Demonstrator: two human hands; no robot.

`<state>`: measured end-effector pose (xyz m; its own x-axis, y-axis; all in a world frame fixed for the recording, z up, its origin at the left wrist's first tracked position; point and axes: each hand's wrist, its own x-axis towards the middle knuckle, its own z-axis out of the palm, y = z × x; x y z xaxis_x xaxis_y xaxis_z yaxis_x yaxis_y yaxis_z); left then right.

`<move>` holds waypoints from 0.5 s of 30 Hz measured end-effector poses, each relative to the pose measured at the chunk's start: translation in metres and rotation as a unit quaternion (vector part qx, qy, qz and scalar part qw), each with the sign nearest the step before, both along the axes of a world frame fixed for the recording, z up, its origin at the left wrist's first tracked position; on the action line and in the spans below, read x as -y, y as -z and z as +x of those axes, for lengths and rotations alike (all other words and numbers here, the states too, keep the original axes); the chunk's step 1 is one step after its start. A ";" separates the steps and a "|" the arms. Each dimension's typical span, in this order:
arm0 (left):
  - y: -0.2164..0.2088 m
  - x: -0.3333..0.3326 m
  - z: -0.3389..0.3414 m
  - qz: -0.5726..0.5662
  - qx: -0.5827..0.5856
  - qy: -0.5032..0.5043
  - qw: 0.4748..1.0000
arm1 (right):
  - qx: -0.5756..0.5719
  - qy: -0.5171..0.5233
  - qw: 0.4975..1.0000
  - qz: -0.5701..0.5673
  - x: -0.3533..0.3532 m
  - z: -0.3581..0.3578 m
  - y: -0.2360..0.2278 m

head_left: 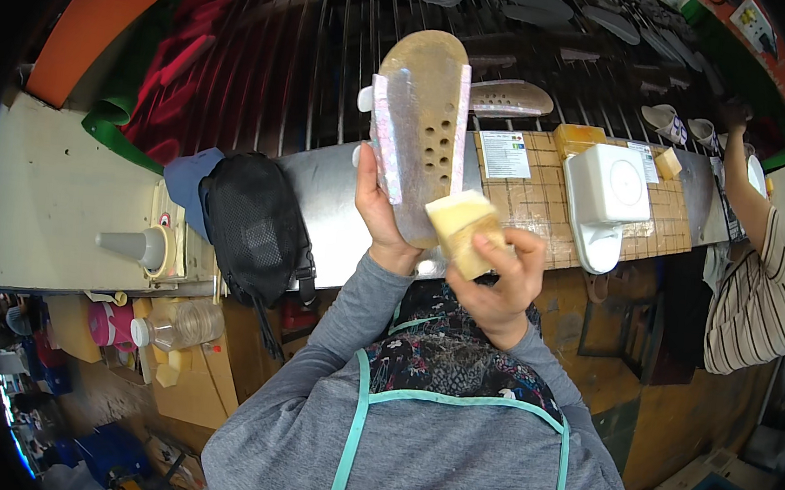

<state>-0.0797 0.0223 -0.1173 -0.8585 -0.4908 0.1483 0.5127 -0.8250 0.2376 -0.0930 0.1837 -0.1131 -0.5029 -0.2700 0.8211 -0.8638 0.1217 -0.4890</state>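
Note:
My left hand (384, 214) holds up a brown sole-shaped footwear piece (424, 94), heel end down, with a cluster of round holes on its right half. Pale pink patterned strips run along both of its long sides, and small white rounded bits stick out at its left edge. Most of my left fingers are hidden behind the piece. Gripped in my right hand (505, 288) is a pale yellow sponge block (462, 221). The sponge overlaps the piece's lower right edge in view; I cannot tell whether they touch.
Beyond lies a rack of metal rods (320, 61) carrying similar sole pieces (513, 97). A white plastic container (608, 185) stands on the taped cardboard (530, 220) at right. A black bag (254, 224) is at left. At the far right a co-worker's striped sleeve (765, 306) shows, arm reaching toward the rack.

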 end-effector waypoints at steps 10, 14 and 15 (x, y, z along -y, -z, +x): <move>-0.010 -0.017 -0.017 -0.044 0.045 -0.046 0.997 | -0.005 -0.030 0.999 -0.037 -0.012 -0.001 0.003; 0.000 -0.013 -0.030 -0.011 0.022 0.013 1.000 | 0.053 -0.022 0.998 -0.001 -0.035 -0.004 0.012; 0.003 -0.008 -0.033 -0.001 0.024 0.016 1.000 | 0.091 -0.017 0.996 0.007 -0.045 -0.005 0.017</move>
<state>-0.1124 0.0307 -0.1198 -0.8801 -0.4625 0.1077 0.4739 -0.8407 0.2619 -0.0975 0.2282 -0.1300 -0.6340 -0.2991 0.7131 -0.7643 0.1018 -0.6368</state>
